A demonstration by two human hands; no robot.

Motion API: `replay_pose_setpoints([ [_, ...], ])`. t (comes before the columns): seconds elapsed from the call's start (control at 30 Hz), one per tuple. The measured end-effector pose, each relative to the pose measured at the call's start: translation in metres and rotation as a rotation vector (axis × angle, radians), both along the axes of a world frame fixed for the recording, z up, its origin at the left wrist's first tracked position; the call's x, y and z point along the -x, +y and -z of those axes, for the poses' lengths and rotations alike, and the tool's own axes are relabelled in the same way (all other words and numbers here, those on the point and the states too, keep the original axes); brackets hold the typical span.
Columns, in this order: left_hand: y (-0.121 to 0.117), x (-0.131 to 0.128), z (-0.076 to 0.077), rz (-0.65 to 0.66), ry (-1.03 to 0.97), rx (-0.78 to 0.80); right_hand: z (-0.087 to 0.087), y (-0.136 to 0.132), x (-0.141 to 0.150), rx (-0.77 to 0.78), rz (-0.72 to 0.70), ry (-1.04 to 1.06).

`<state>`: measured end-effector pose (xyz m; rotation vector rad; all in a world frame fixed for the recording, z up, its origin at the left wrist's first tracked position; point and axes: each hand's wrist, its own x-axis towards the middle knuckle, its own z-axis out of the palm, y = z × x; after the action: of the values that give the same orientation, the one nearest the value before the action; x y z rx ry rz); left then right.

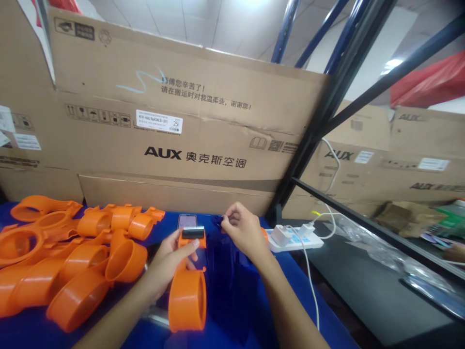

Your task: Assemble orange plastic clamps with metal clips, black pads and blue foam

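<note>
My left hand point(170, 259) is closed round an orange plastic tape dispenser point(187, 300). A black roller point(192, 234) and a pale toothed edge sit at its top end, and its wide ring hangs toward me. To the right, my right hand point(241, 228) has thumb and fingers pinched together at a small dark piece point(218, 221), too small to name. Below that hand lie dark blue, glossy, film-like pieces point(225, 264) on the blue table cover point(305, 310). Behind the dispenser is a phone point(187, 220), lying flat.
Several orange dispenser bodies point(83, 266) are piled at the left. A white power strip point(296, 238) with plugs and cables stands at the right, beside a dark metal rack post point(308, 131). Large cardboard point(203, 131) walls off the back. Plastic wrap point(378, 252) lies on the neighbouring dark surface.
</note>
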<state>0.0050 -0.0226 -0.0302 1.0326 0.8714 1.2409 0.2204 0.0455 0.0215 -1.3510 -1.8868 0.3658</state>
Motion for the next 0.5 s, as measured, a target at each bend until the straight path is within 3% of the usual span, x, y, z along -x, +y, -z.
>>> replay_pose_setpoints([
  [0.17,0.0,0.001,0.0,-0.018,-0.016,-0.008,0.004,-0.026,0.018,-0.113,-0.228,0.232],
  [0.27,-0.001,0.0,-0.002,-0.027,-0.042,-0.012,0.007,-0.033,0.023,-0.225,-0.245,0.285],
  [0.4,-0.001,0.0,-0.003,-0.021,-0.061,-0.025,0.013,-0.042,0.03,-0.395,-0.243,0.18],
  [0.5,0.001,0.001,0.0,-0.028,-0.081,-0.029,0.02,-0.046,0.037,-0.428,-0.275,0.19],
])
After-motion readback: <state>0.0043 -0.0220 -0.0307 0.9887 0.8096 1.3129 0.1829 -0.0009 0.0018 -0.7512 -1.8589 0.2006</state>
